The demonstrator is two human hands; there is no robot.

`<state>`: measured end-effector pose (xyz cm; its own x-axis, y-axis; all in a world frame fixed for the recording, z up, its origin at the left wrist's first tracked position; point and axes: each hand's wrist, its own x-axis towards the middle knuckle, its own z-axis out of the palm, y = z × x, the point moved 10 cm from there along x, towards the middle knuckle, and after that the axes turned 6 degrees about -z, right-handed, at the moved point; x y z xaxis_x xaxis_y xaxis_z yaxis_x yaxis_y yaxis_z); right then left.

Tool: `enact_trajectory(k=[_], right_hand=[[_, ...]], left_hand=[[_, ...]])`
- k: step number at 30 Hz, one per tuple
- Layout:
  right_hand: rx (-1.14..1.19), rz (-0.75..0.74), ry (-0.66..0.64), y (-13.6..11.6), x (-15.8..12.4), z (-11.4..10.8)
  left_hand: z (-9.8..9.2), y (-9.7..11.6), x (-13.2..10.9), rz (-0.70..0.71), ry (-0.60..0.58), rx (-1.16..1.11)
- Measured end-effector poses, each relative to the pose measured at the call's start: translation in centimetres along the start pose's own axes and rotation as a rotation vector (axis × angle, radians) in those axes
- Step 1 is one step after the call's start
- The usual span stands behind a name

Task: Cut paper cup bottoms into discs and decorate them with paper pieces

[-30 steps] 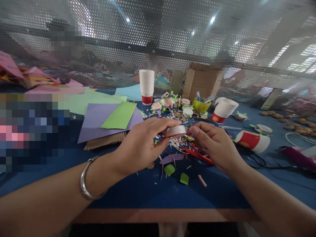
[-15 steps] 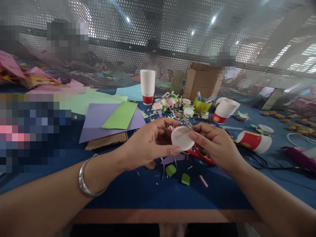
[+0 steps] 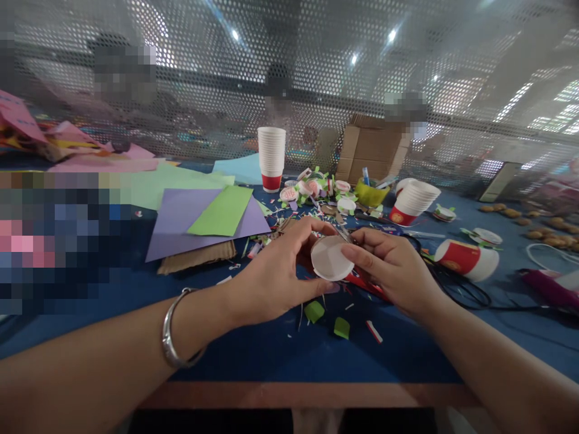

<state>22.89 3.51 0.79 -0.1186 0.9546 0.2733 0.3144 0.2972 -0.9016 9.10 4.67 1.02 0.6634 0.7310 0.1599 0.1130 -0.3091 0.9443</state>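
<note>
A round white paper cup base [image 3: 332, 259] with a low rim is held tilted between my hands, above the table. My right hand [image 3: 393, 268] pinches it, its thumb on the right side of the disc. Around its left side curves my left hand [image 3: 280, 274], thumb along the lower rim and fingers behind, where their contact is hidden. Red-handled scissors [image 3: 368, 288] show below my right hand, and a metal part is visible between the hands. Whether my right fingers touch the scissors is hidden. Green paper pieces [image 3: 315, 311] lie below.
Finished-looking cup bases with green tabs [image 3: 312, 188] are piled behind. Beyond stand a tall cup stack [image 3: 271, 160], a yellow container [image 3: 371, 194] and a leaning cup stack [image 3: 414, 202]. A red-and-white cup [image 3: 465, 259] lies right. Purple paper [image 3: 181, 214] lies left; a perforated screen [image 3: 312, 78] rises behind.
The cup base has shifted slightly left and down and tilted. My left hand has moved a little right, its thumb now lower along the rim. My right hand still pinches the base.
</note>
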Motion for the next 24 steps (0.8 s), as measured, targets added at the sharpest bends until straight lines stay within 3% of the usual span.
enact_trajectory(k=[12, 24], right_hand=[[0.189, 0.079, 0.059, 1.1, -0.3, -0.2], [0.206, 0.081, 0.063, 1.1, -0.4, -0.6]], left_hand=[[-0.3, 0.1, 0.3, -0.054, -0.054, -0.138], [-0.7, -0.4, 0.6, -0.060, -0.044, -0.096]])
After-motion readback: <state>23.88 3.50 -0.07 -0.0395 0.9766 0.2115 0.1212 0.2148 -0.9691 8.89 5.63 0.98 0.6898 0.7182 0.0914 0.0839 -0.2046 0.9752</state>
